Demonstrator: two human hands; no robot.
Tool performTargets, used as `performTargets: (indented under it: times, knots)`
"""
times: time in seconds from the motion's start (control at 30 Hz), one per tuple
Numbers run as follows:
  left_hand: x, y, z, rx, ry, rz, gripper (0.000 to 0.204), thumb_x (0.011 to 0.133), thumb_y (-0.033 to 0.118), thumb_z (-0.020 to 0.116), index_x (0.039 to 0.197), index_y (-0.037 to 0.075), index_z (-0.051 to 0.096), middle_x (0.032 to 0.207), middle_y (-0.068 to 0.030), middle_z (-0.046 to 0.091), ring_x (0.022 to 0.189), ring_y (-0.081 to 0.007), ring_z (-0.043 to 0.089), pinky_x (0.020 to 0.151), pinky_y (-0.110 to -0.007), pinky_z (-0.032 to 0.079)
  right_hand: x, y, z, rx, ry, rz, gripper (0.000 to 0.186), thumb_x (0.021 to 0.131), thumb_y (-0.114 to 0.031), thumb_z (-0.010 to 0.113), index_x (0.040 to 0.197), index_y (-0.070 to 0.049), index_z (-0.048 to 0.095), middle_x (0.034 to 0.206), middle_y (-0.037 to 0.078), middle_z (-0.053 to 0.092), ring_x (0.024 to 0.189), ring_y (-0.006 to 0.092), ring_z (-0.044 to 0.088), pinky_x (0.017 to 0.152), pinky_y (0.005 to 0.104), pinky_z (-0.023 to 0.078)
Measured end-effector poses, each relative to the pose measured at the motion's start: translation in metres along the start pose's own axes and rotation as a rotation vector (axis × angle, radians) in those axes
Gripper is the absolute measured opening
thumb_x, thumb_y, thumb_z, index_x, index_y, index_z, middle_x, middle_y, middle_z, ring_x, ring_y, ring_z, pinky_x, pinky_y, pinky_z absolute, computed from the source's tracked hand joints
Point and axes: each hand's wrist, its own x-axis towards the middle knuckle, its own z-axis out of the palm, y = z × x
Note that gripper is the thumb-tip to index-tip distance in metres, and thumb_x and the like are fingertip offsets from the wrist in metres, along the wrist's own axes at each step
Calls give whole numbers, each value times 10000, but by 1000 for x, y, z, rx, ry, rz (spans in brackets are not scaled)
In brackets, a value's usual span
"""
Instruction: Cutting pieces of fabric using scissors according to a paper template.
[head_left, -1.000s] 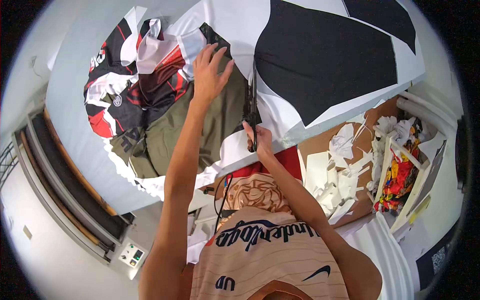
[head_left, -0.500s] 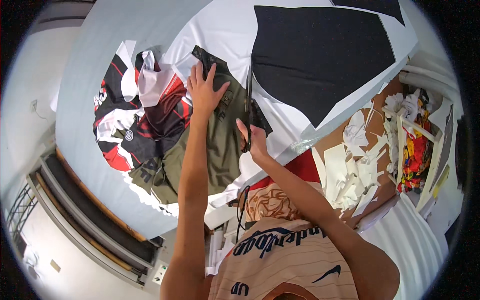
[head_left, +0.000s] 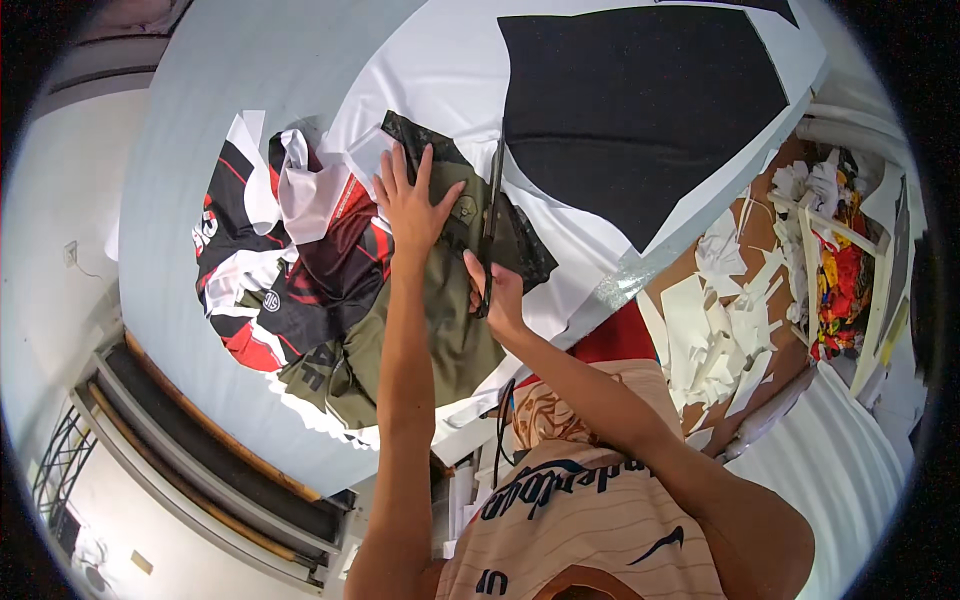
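Over the last second the dark patterned flap [head_left: 530,245] has come to show much more fully to the right of the scissors [head_left: 490,230], fanned out over the white cloth [head_left: 575,255], while the left hand [head_left: 410,205] has settled flatter on the olive cloth [head_left: 445,330]; the view itself has also shifted with the wearer's head, so not every change of place is a real one; for the cutting in hand, this probably means the blades have more room between the flap and the olive cloth, though whether those two are joined beneath the scissors I cannot tell; the left hand is open, fingers spread, palm down near the far end of the olive cloth; the right hand [head_left: 500,295] is closed round the scissors' handles, the blades pointing to the far side, and seen too nearly edge-on to show how wide they stand; the olive cloth lies at the near middle of the pale blue table [head_left: 165,250], with a black-and-red garment [head_left: 330,280] bunched against its left and a black panel [head_left: 640,120] to the far right; of the containers, the brown bin [head_left: 790,352] to the right of the table holds a loose heap of white scraps [head_left: 715,335], and beyond it a white frame [head_left: 830,224] holds crumpled red and yellow cloth [head_left: 840,290] with whitish pieces at its far end.
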Motion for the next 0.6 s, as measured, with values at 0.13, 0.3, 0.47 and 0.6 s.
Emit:
performTargets:
  times: [0.13,0.3,0.47,0.6]
  knots:
    - [-2,-4,-1,-5,3,-3,786,873,575,793,1551,247,569,1680,-224,373,1541,-472,342,1209,-679,268,5,-7,6,-11,8,33,525,952,-457,819,694,-143,485,608,-36,476,473,109,491,467,295,415]
    - [3,1,1,-26,-2,0,786,878,584,785,1553,246,567,1684,-222,368,1550,-473,328,1210,-681,266,16,-11,14,84,-17,32,510,929,-480,834,745,-142,500,636,-33,480,493,113,494,478,311,422]
    - [-6,-5,0,-9,-2,-6,794,880,584,785,1559,240,561,1688,-221,363,1555,-474,320,1220,-680,246,8,-21,23,123,-28,73,493,930,-485,831,765,-145,514,653,-36,487,509,107,497,483,305,421]
    - [-5,-5,-1,-31,-18,-13,802,879,581,787,1567,241,554,1689,-223,362,1561,-475,307,1229,-678,226,14,-33,32,143,-24,67,492,928,-491,832,771,-147,518,654,-39,484,510,102,494,486,303,420]
